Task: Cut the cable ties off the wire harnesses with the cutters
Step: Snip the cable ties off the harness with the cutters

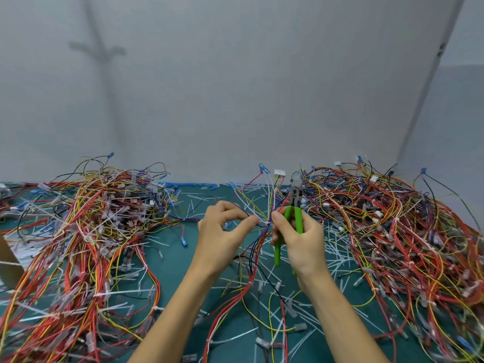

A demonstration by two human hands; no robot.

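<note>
Green tabletop (180,268) carries a left heap (91,218) and a right heap (392,218) of wire harnesses, with cut cable ties (337,247) strewn between. At centre the left hand (222,237) pinches one raised harness (258,247); the right hand (301,239) grips the green-handled cutters (296,203), tips upward, just beside it.

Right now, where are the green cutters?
Head view, just right of centre: the green cutters stand upright in the right hand, beside the wire harness pinched by the left hand.
</note>
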